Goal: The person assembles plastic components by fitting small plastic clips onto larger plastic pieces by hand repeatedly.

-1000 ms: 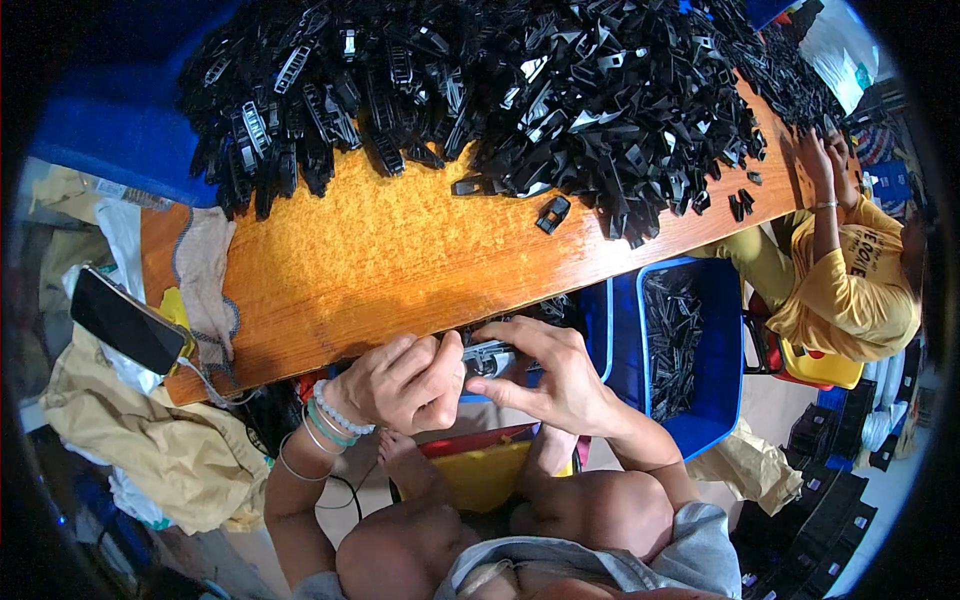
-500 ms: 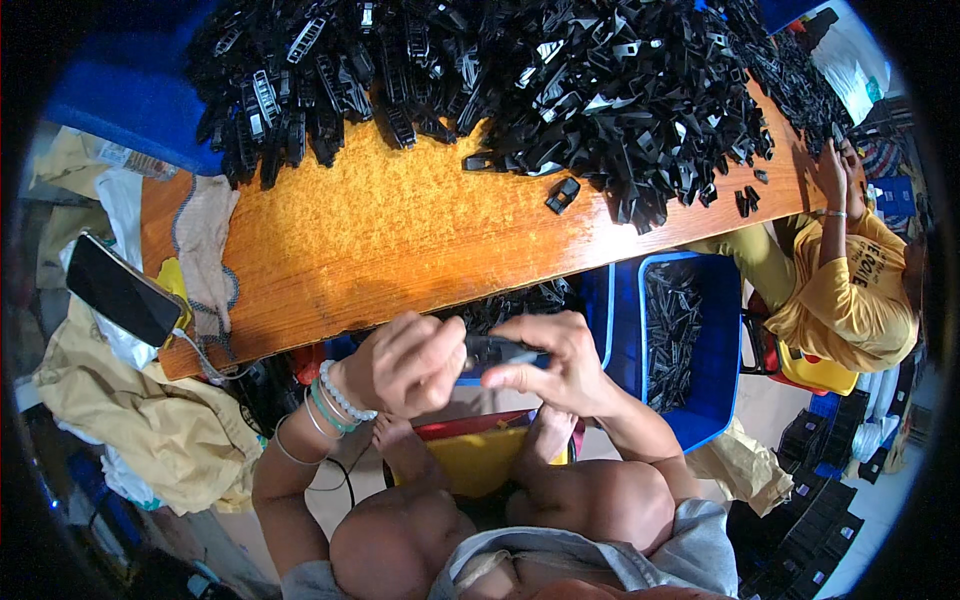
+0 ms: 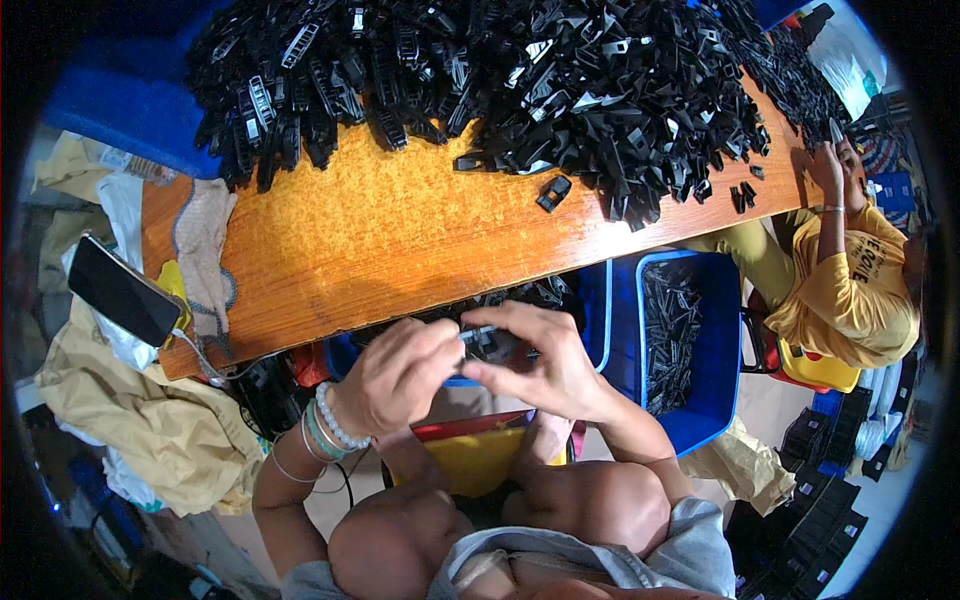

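Observation:
My left hand (image 3: pixel 398 368), with bead bracelets and a bangle at the wrist, is closed in front of the table's near edge. Its fingertips pinch something small and dark that I cannot make out. Facing it, my right hand (image 3: pixel 545 358) curves with thumb and index finger apart. Both of those tips come close to the left fingers. Through the gap, black plastic parts show in a blue bin (image 3: pixel 607 330) below. On the wooden table (image 3: pixel 330 240) lies a large pile of black plastic parts (image 3: pixel 600 100), with one loose black part (image 3: pixel 553 193) in front.
A phone (image 3: pixel 122 290) and a cloth (image 3: pixel 203 240) lie at the table's left end. Another blue bin (image 3: pixel 705 425) with black parts stands at right. A co-worker in a yellow shirt (image 3: pixel 850 285) sits at the far right. A yellow stool (image 3: pixel 480 462) is below my hands.
My right hand has moved slightly up and left, its fingertips now closer to the left hand. The blurred dark piece between my hands no longer shows clearly. The left hand has turned a little.

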Demonstrator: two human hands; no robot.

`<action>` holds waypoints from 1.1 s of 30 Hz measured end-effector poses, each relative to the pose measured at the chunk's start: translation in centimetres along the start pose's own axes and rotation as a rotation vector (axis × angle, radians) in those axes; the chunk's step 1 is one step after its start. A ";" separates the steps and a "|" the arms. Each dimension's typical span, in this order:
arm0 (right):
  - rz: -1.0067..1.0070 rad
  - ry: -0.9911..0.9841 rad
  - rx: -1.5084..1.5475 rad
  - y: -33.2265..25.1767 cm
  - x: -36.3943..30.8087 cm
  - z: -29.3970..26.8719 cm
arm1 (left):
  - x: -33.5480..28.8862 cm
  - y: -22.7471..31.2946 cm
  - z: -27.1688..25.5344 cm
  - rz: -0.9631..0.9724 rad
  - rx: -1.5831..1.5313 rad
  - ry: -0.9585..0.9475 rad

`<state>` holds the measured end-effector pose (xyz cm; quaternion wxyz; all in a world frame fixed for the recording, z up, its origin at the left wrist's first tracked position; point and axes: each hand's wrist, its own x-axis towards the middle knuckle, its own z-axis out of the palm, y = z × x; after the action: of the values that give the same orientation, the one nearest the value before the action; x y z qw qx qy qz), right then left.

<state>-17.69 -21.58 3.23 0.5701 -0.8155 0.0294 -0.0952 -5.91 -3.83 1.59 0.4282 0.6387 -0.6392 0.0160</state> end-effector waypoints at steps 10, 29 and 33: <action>0.241 -0.324 0.045 -1.1 -4.0 0.5 | -2.6 2.4 -1.4 0.230 0.112 -0.254; 0.070 -0.142 -0.040 2.0 -5.2 2.6 | -3.2 3.7 -0.9 -0.558 -0.218 -0.224; 0.209 -0.039 0.175 1.6 -3.7 1.0 | -1.5 2.7 -1.0 -0.472 -0.172 0.075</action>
<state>-21.03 -20.66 0.96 0.6464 -0.7568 0.0947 -0.0215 -7.88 -1.56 2.81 0.4962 0.7306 -0.4548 -0.1151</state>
